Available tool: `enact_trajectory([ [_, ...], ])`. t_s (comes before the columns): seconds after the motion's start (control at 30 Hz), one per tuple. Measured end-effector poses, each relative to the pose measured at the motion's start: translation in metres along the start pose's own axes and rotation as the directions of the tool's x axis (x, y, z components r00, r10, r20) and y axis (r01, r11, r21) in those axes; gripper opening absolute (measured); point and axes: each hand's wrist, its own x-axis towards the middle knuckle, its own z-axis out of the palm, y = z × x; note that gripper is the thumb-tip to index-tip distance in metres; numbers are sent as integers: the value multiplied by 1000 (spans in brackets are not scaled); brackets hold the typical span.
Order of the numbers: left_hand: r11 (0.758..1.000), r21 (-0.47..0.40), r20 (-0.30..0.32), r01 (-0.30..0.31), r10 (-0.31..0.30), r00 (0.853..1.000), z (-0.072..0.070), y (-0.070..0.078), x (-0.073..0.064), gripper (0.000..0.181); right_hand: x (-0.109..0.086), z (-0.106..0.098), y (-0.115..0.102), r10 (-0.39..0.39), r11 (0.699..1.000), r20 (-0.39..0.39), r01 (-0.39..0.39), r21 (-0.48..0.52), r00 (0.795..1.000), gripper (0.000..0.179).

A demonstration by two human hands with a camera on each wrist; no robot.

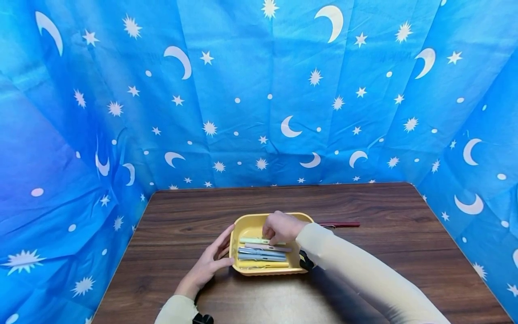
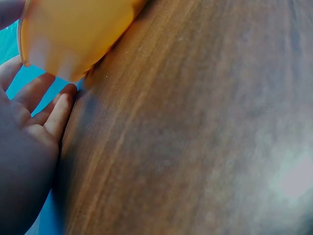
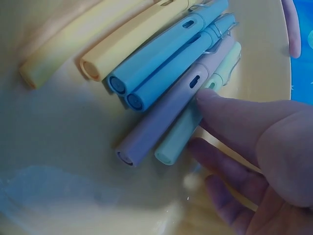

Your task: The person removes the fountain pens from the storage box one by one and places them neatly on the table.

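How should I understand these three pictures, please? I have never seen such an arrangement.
There is no machine here: a person works with two bare hands. The wide picture comes from a camera on the head, looking forward and down; the other two come from cameras on the left and right wrists.

On the wood-grain table stands a yellow tray. In it lie at least one yellow pen, two blue pens, a lilac pen and a pale green pen. A dark red pen lies right of the tray.

The left hand rests against the tray's left side. The right hand reaches inside, its thumb touching the pale green pen; whether it grips it, I cannot tell.
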Motion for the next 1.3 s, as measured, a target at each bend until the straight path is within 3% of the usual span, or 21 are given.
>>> enact_trajectory([
  [0.37, 1000, -14, 1, 16, -16, 1000, 1, 2, 0, 85, 2, 0, -2, 14, 997, -13, -15, -73, 1000, 19],
  [0.6, 1000, -19, 5, 7, -7, 1000, 1, 2, 0, 85, 2, 0, -1, -17, 996, -16, 16, -92, 1000, 17],
  [1.3, 999, -27, 11, -21, 21, 1000, 1, 0, 1, 85, -3, -1, -4, -71, 994, -36, 68, -85, 997, 6],
])
